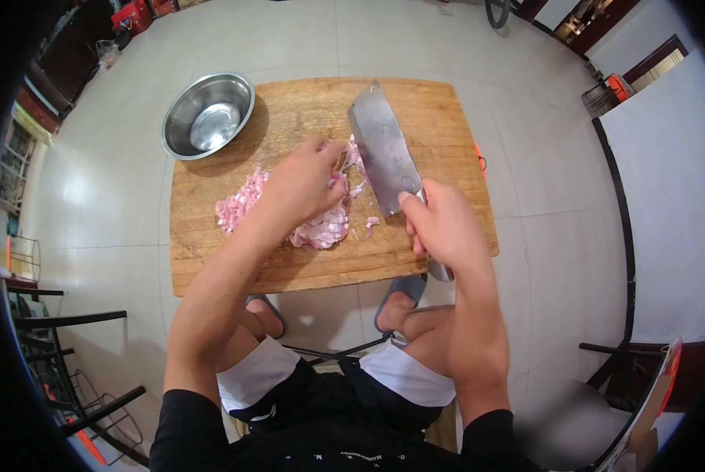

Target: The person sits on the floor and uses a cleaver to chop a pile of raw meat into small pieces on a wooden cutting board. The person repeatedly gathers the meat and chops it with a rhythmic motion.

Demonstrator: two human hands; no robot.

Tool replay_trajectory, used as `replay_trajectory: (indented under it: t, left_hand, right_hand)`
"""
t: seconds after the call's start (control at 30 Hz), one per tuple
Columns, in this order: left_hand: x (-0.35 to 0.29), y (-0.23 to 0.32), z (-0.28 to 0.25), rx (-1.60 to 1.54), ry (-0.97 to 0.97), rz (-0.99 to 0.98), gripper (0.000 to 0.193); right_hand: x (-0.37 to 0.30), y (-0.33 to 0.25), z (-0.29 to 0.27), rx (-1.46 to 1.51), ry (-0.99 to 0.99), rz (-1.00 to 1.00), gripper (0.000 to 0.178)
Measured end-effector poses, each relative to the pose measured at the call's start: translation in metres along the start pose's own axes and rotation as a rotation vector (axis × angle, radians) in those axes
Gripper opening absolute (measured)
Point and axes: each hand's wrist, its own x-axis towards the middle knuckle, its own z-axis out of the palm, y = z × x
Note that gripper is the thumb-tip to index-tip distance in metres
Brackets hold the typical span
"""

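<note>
My right hand [444, 224] is wrapped round the handle of a broad steel cleaver [385, 149], with the thumb against the blade's near end. The blade is turned so that its flat side faces up and leans over the wooden cutting board [439, 118]. Just left of the blade, my left hand [309, 175] has its fingers bent down onto pale pink raw meat [323, 228], partly hiding it. Small diced meat [241, 200] is heaped left of that hand. A few scraps [370, 226] lie between the meat and the cleaver.
A steel bowl [211, 118] stands at the board's far left corner, with no food visible inside. My slippered feet [399, 299] are under the board's near edge. A black metal rack [77, 377] stands at the left, and a white partition [667, 204] at the right.
</note>
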Motion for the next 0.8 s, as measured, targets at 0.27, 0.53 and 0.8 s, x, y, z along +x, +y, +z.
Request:
replay_trajectory:
  t: [0.27,0.53,0.8]
  left_hand:
    - [0.016,-0.001,0.011,0.181,0.004,0.193,0.027]
    - [0.000,-0.002,0.000,0.108,-0.060,0.216,0.023]
    - [-0.010,0.008,0.013,0.118,0.147,0.128,0.022]
  right_hand:
    - [-0.006,0.021,0.002,-0.223,0.163,-0.135,0.035]
    - [-0.016,0.014,0.006,-0.357,0.119,-0.156,0.034]
    - [-0.039,-0.005,0.007,-0.491,0.012,-0.135,0.031]
